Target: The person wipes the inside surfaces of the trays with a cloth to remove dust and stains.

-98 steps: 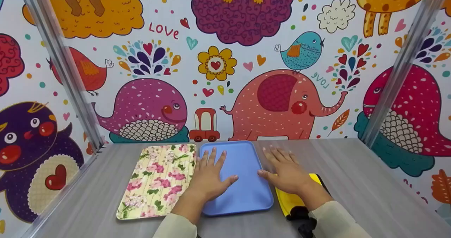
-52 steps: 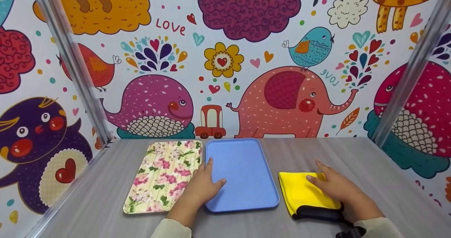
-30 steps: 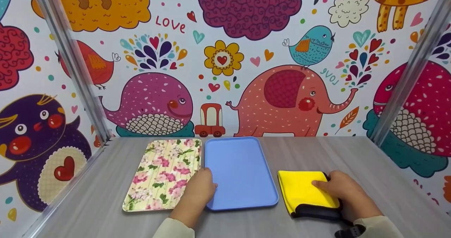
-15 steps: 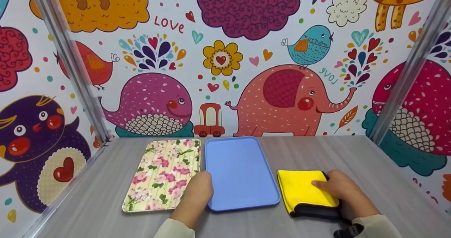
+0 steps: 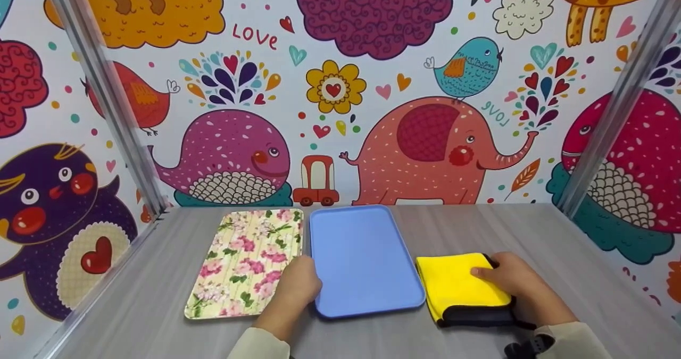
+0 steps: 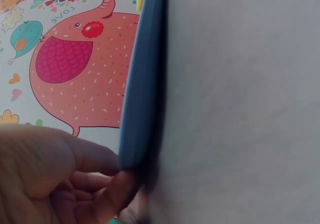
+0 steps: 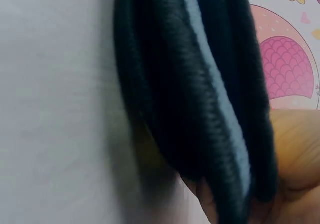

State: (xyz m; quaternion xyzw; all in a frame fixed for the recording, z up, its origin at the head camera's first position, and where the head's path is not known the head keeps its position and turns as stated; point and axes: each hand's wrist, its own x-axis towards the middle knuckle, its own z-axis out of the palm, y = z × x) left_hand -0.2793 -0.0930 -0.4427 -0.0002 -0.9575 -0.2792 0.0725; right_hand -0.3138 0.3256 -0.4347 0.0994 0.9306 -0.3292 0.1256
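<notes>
smooth, matt, plastic-looking blue tray (image 5: 367, 258); smooth-faced floral tray (image 5: 245, 266); soft yellow cloth (image 5: 460, 282) with ribbed dark fabric trim (image 7: 195, 99); matt, wood-grained tabletop (image 5: 383, 340); shiny, metal-looking post (image 5: 102, 82); smooth printed wall (image 5: 266, 72).

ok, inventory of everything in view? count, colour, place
floral tray: 1, cream and pink, left
blue tray: 1, blue, middle
folded cloth: 1, yellow and black, right
table: 1, grey, beneath them
printed walls: 3, white with cartoons, back and sides
metal posts: 2, silver, back corners
wrist device: 1 clearly seen, black, right wrist
sleeves: 2, cream, bottom edge
left hand: 1, bare, gripping blue tray's edge
right hand: 1, bare, pinching cloth
</notes>
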